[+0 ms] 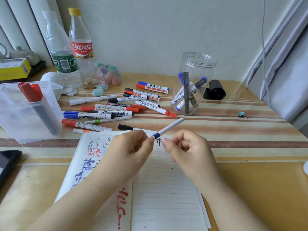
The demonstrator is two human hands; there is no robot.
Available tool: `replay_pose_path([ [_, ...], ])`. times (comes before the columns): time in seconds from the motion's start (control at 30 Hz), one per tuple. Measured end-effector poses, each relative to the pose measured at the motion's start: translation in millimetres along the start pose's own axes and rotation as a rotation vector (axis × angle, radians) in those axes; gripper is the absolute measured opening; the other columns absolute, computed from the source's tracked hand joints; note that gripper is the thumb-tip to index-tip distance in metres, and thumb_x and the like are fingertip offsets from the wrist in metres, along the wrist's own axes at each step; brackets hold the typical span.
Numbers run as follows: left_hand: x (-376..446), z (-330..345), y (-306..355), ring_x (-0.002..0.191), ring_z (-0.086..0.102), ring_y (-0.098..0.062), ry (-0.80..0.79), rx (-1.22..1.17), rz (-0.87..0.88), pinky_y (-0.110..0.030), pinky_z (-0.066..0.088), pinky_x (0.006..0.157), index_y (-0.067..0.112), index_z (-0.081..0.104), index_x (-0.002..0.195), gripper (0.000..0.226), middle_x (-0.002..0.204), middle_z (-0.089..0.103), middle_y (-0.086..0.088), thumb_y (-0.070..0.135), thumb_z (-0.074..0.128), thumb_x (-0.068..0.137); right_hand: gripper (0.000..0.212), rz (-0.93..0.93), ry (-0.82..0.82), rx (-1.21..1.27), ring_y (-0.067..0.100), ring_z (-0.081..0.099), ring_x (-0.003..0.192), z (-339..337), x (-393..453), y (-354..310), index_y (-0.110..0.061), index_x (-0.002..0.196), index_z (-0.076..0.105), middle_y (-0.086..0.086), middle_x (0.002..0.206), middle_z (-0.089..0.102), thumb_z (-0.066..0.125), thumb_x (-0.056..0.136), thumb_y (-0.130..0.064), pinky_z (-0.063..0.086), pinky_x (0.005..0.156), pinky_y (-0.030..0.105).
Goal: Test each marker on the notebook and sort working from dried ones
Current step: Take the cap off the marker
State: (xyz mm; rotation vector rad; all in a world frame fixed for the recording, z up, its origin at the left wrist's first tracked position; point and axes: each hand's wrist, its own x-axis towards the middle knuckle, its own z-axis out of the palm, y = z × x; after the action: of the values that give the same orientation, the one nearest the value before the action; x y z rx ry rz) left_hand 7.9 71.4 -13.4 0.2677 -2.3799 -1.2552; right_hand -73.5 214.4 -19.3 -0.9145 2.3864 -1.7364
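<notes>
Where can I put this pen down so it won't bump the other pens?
Bare tabletop lies right of the notebook, and more runs between the round jar and the small clip. It is crowded above the notebook, where the loose marker pile spreads between the square tub and the jar.

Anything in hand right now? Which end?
The left hand pinches a thin white marker at its blue-banded end. The right hand is curled beside that end; its contact cannot be told.

Table (233,180), striped cloth: open notebook (166,197), loose markers (116,107), clear jar (193,84), plastic bin (25,114), two bottles (80,52).
</notes>
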Motion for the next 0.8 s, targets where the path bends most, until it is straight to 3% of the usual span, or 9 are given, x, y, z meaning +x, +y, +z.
replay_pose_path([
  [0.07, -0.5, 1.3, 0.1, 0.043, 0.033, -0.009, 0.012, 0.032, 0.017, -0.017, 0.026, 0.042, 0.01, 0.053, 0.059, 0.033, 0.047, 0.044, -0.007, 0.031, 0.054, 0.085, 0.011, -0.211, 0.018, -0.177, 0.005, 0.044, 0.047, 1.6, -1.7, 2.5, -0.027, 0.082, 0.06, -0.004, 0.053, 0.053, 0.07, 0.079, -0.031, 0.038, 0.05, 0.017],
  [0.13, -1.7, 4.4, -0.6, 0.043, 0.032, -0.01, 0.011, 0.037, 0.043, -0.015, 0.025, 0.042, 0.01, 0.051, 0.058, 0.035, 0.044, 0.037, 0.002, 0.031, 0.058, 0.085, 0.02, -0.383, -0.012, -0.314, -0.001, 0.041, 0.051, 6.0, -1.4, 5.5, -0.033, 0.097, 0.06, -0.017, 0.058, 0.043, 0.063, 0.078, -0.03, 0.035, 0.052, 0.014],
  [0.2, -2.8, 7.0, -2.5, 0.044, 0.032, -0.009, -0.016, 0.022, 0.085, -0.014, 0.024, 0.043, 0.014, 0.051, 0.057, 0.039, 0.045, 0.036, 0.007, 0.044, 0.056, 0.081, 0.02, -0.472, -0.026, -0.41, -0.007, 0.038, 0.057, 10.2, -0.8, 7.1, -0.026, 0.097, 0.063, -0.021, 0.067, 0.04, 0.06, 0.078, -0.024, 0.033, 0.055, 0.011],
  [0.27, -3.8, 8.4, -4.7, 0.046, 0.033, -0.008, -0.055, -0.01, 0.129, -0.014, 0.024, 0.044, 0.021, 0.048, 0.056, 0.041, 0.047, 0.038, 0.009, 0.057, 0.051, 0.073, 0.015, -0.51, 0.008, -0.473, -0.004, 0.038, 0.062, 10.7, -1.0, 7.7, -0.022, 0.092, 0.064, -0.016, 0.072, 0.051, 0.057, 0.079, -0.021, 0.034, 0.056, 0.012],
  [0.4, -3.8, 8.0, -5.6, 0.05, 0.041, -0.008, -0.063, -0.014, 0.184, -0.015, 0.031, 0.046, 0.026, 0.048, 0.061, 0.041, 0.055, 0.048, 0.006, 0.065, 0.049, 0.073, 0.013, -0.52, 0.129, -0.444, -0.001, 0.05, 0.07, -2.1, 2.5, 3.5, -0.018, 0.093, 0.067, -0.015, 0.081, 0.06, 0.055, 0.087, -0.021, 0.041, 0.06, 0.012],
  [0.5, -1.4, 6.2, -5.1, 0.064, 0.052, -0.011, -0.009, 0.05, 0.227, -0.014, 0.037, 0.052, 0.027, 0.049, 0.068, 0.033, 0.076, 0.055, 0.009, 0.057, 0.041, 0.08, 0.018, -0.478, 0.283, -0.326, 0.001, 0.059, 0.07, -23.7, 12.3, -15.1, -0.019, 0.099, 0.067, -0.014, 0.079, 0.063, 0.052, 0.091, -0.027, 0.046, 0.063, 0.012],
  [0.6, 0.9, 2.2, -3.6, 0.073, 0.053, -0.006, 0.002, 0.026, 0.241, -0.009, 0.038, 0.06, 0.032, 0.048, 0.073, 0.021, 0.082, 0.055, 0.013, 0.049, 0.041, 0.082, 0.019, -0.448, 0.409, -0.215, 0.002, 0.062, 0.073, -53.3, 34.9, -42.6, -0.027, 0.106, 0.058, -0.015, 0.08, 0.064, 0.044, 0.095, -0.033, 0.047, 0.069, 0.012],
  [0.7, 4.6, -1.4, 2.1, 0.074, 0.054, -0.002, 0.008, 0.012, 0.222, -0.007, 0.038, 0.063, 0.034, 0.049, 0.074, 0.014, 0.082, 0.057, 0.02, 0.044, 0.047, 0.083, 0.02, -0.449, 0.513, -0.263, 0.004, 0.06, 0.072, -83.3, 74.2, -69.8, -0.018, 0.106, 0.059, -0.011, 0.079, 0.062, 0.042, 0.099, -0.027, 0.048, 0.071, 0.018],
  [0.8, 10.6, -5.2, 9.3, 0.075, 0.054, -0.001, 0.001, 0.039, 0.23, -0.007, 0.038, 0.062, 0.033, 0.051, 0.072, 0.015, 0.08, 0.057, 0.025, 0.028, 0.054, 0.086, 0.019, -0.363, 0.518, -0.357, 0.02, 0.06, 0.074, -101.1, 121.6, -80.8, -0.008, 0.099, 0.061, 0.0, 0.083, 0.064, 0.044, 0.098, -0.016, 0.041, 0.067, 0.019],
])
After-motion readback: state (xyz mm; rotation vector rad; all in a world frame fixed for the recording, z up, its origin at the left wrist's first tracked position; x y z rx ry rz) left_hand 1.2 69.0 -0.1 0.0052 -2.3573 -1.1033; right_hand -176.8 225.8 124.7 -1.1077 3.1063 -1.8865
